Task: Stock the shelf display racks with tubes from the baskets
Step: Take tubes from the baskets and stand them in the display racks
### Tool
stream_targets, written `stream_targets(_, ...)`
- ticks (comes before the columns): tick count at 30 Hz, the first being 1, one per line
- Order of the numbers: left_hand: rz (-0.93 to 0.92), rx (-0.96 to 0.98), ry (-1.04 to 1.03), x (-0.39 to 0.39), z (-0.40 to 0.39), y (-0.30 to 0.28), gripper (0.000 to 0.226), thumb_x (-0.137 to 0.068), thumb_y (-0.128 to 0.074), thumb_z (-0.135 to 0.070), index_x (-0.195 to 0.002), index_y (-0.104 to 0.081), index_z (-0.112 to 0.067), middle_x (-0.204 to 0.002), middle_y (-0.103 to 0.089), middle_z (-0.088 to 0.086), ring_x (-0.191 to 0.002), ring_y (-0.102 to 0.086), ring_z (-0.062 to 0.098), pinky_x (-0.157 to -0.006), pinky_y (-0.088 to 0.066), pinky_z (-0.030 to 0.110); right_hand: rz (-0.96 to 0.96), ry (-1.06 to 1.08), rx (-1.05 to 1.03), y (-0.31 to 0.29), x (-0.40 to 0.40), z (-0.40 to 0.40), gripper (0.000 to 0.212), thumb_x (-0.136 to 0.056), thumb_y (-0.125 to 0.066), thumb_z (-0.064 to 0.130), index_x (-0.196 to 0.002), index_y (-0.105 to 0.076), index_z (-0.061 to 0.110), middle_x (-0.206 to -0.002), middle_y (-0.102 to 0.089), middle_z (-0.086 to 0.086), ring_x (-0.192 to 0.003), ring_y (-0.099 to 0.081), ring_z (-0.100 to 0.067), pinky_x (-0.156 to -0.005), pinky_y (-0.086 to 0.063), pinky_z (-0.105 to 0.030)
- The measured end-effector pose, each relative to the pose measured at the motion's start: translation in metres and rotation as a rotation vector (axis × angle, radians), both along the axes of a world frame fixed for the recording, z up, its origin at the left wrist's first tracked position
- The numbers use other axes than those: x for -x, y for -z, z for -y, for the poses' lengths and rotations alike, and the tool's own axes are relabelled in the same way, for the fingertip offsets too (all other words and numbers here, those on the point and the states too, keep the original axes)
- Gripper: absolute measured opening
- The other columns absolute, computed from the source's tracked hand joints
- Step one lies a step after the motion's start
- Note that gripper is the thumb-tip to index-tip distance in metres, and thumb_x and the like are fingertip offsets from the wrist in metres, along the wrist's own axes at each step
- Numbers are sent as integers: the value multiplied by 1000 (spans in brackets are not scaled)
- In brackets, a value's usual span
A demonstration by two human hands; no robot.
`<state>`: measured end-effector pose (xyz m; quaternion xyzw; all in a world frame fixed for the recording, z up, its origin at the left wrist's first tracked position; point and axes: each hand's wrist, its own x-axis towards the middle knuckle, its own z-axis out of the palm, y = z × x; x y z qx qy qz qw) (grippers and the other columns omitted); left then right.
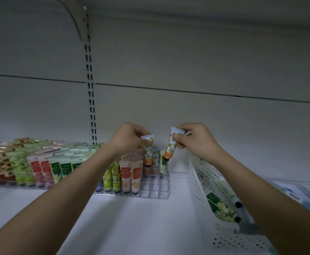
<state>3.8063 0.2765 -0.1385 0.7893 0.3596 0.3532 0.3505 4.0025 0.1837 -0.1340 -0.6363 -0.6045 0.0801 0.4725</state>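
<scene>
Placing step: both hands over the back right corner of the clear display rack (150, 188). Left hand (130, 138) grip pinched on an orange-print tube (148, 153), cap down, lower end in among racked tubes. Right hand (192, 138) grip pinched on a second orange-print tube (169, 146), tilted, cap just above the rack. Next: straighten it and drop into a free cell. Rack front-right cells empty. White perforated basket (202, 183) right holds green tubes (218, 205).
</scene>
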Motion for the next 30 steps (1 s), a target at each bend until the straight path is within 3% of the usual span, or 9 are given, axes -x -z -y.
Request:
stream_targets(2,-32,-10,-35,1,-5,3,12,-73,-81,-4,-83,-75,-7,-73,-72,8,-61,-64,13,-65,-54,29,129,24,23,3,2,-9,4,-84,-69,4,-82,-72,7,-69,-72,-13,-65,-70,-28,-71,-57,-39)
stream_targets(6,-127,-92,-88,-4,-13,9,11,-75,-81,-8,-84,-77,-7,-59,-65,-8,-42,-53,-6,-45,-41,9,218,18,101,8,8,-21,8,-86,-69,8,-79,-74,7,-72,-73,-11,-64,-71,-21,-70,-56,-30)
stream_targets(9,-222,-167,-121,-9,-16,12,12,-80,-77,-13,-92,-78,-8,-81,-74,0,-58,-59,0,-54,-39,10,244,7,130,11,12,-28,11,-89,-67,6,-81,-75,7,-77,-73,-13,-61,-70,-19,-67,-54,-24)
stream_targets(13,-354,-244,-149,-14,-18,16,15,-81,-78,-18,-94,-78,-12,-98,-75,3,-88,-68,15,-71,-42,18,284,1,157,13,15,-34,11,-88,-67,5,-80,-74,4,-69,-72,-10,-60,-69,-16,-73,-59,-32)
stream_targets(17,-421,-274,-151,-16,-22,22,13,-79,-80,-20,-91,-79,-14,-94,-76,0,-85,-68,12,-71,-46,19,284,4,169,16,17,-40,8,-87,-68,5,-83,-75,2,-70,-72,-10,-64,-71,-19,-77,-59,-39)
stream_targets(30,-545,-315,-150,-27,-23,27,16,-77,-76,-12,-90,-80,-18,-97,-76,0,-91,-69,18,-69,-40,18,355,-16,211,22,23,-46,7,-87,-70,10,-86,-76,9,-70,-67,1,-69,-66,-15,-78,-57,-38)
